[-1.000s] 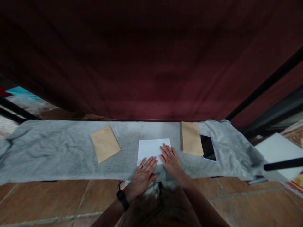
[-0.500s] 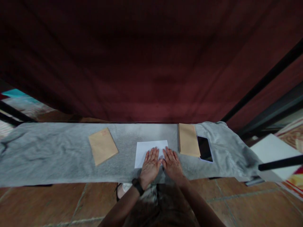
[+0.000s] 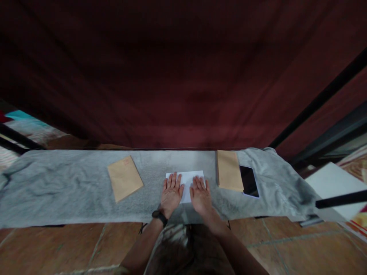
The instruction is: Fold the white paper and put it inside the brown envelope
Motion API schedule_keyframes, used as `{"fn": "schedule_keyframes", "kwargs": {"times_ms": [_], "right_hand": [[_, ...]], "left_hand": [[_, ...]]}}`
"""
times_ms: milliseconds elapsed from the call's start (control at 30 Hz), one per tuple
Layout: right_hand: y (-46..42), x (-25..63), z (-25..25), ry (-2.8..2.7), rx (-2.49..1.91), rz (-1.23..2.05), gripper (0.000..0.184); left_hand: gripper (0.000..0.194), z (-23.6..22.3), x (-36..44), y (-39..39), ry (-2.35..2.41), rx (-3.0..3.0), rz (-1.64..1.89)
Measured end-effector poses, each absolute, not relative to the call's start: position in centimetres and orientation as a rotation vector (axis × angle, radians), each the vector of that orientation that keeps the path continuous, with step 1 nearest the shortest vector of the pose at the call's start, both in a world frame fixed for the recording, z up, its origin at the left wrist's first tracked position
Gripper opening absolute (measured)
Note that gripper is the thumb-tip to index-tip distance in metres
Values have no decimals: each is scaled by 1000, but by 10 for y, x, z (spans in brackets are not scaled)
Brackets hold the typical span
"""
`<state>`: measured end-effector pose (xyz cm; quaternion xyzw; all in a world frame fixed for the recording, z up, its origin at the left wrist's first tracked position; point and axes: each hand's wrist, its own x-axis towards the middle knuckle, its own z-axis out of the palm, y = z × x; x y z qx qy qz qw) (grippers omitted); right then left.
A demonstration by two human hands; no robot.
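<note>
A white sheet of paper (image 3: 187, 187) lies flat on the grey cloth in front of me. My left hand (image 3: 172, 193) rests palm down over the paper's left part, fingers stretched out. Over its right part lies my right hand (image 3: 201, 194), also flat with the fingers extended. A strip of the paper shows between the two hands; both hands hide its side areas. Neither hand grips anything. A dark watch is on my left wrist.
One brown envelope (image 3: 125, 178) lies at the left. To the right are a stack of brown envelopes (image 3: 229, 170) and a phone (image 3: 249, 181) beside it. Grey cloth (image 3: 71, 187) covers the narrow surface. A dark red curtain (image 3: 183, 95) hangs behind; black bars flank it.
My hands were close together at the paper's middle. They have moved apart, the left one mostly leftward and the right one slightly, staying flat on the paper.
</note>
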<state>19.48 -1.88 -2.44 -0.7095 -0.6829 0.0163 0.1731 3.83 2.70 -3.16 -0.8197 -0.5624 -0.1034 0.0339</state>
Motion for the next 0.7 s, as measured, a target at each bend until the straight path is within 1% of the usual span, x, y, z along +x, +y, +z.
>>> {"fn": "schedule_keyframes", "kwargs": {"times_ms": [100, 200, 400, 700], "right_hand": [[0, 176, -24, -2046, -1850, 123, 48], [8, 174, -36, -2072, -1800, 121, 48], [9, 186, -55, -2063, -1825, 15, 48], [2, 200, -51, -1944, -1974, -41, 52]], "left_hand": [[53, -29, 39, 26, -1723, -2560, -272], [53, -28, 38, 26, -1745, -2565, -263], [54, -29, 39, 28, -1795, -2553, -301], [57, -33, 34, 36, -1924, -2452, -372]]}}
